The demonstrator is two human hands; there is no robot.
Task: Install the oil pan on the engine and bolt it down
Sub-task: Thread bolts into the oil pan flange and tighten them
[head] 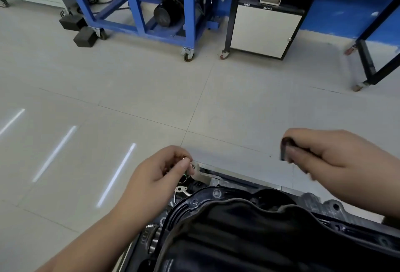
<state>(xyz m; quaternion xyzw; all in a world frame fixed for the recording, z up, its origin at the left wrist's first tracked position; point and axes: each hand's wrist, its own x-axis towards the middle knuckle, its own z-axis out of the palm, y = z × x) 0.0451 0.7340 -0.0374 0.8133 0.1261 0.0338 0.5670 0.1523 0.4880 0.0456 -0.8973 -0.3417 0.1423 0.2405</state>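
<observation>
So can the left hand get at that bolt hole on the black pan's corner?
Probably yes. The left hand, pinching what looks like a bolt, hovers just beside the hole on the oil pan, with nothing between them.

On my feed the oil pan (238,228) reads black, smooth, satin sheen; the engine (326,205) edge beside it is bare grey cast metal, roughish. The bolt (184,157) in the left hand (160,176) is shiny, brassy; right hand (337,157) has a matt black tool (284,151). Glossy floor (151,98) tiles.

Workshop: tiled floor (151,90), blue wheeled steel frame (138,1) carrying motor (165,14), black cabinet on casters (266,25), engine (324,204) in foreground.
</observation>
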